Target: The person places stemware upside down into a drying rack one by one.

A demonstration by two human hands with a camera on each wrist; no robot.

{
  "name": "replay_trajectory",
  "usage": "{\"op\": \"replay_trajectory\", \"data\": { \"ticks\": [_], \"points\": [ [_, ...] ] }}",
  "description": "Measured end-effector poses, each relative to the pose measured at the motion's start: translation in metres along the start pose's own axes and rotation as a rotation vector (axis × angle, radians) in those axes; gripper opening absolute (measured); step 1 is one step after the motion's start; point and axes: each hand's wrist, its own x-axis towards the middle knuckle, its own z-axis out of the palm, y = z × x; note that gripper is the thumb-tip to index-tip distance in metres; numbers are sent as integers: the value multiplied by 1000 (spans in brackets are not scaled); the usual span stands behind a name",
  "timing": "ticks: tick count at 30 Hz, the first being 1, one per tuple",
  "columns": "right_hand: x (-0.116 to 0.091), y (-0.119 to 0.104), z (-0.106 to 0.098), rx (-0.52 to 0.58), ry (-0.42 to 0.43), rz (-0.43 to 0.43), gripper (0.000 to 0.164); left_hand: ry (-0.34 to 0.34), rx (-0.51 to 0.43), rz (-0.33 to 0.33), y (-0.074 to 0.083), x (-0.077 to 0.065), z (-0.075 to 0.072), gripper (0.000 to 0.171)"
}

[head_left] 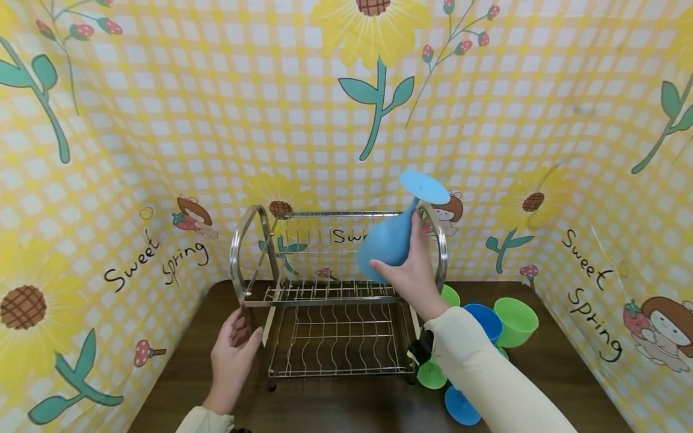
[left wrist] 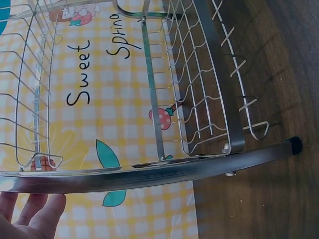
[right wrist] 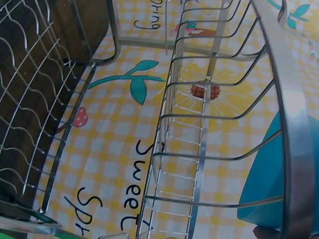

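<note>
A light blue plastic goblet [head_left: 387, 243] is tilted upside down above the upper tier of a two-tier metal dish rack [head_left: 341, 299], its round foot pointing up. My right hand [head_left: 411, 273] grips it around the bowl and stem. Part of the blue bowl [right wrist: 266, 184] shows behind the rack's frame in the right wrist view. Beside the rack's left upright is my left hand [head_left: 233, 352], thumb held apart. Its fingertips [left wrist: 55, 204] touch the outer side of the rack's side frame [left wrist: 124, 180] in the left wrist view.
Right of the rack, partly behind my right sleeve, are a green cup [head_left: 516, 322], a dark blue cup [head_left: 484, 322], a green foot [head_left: 431, 376] and a blue foot [head_left: 462, 406]. A yellow checked cloth [head_left: 487, 108] surrounds the brown table [head_left: 186, 361] at the back and sides.
</note>
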Motion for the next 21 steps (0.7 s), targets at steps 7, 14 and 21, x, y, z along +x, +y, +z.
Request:
{"op": "replay_trajectory", "data": {
  "ticks": [7,14,21],
  "points": [
    [12,1,2,-59,13,23,112,71,21,3,1,5,3,41],
    [21,4,3,-173,-13,73,115,100,7,1,-1,8,5,35],
    [26,6,7,-261,-50,154,117,124,-11,7,-3,8,5,33]
  ]
}}
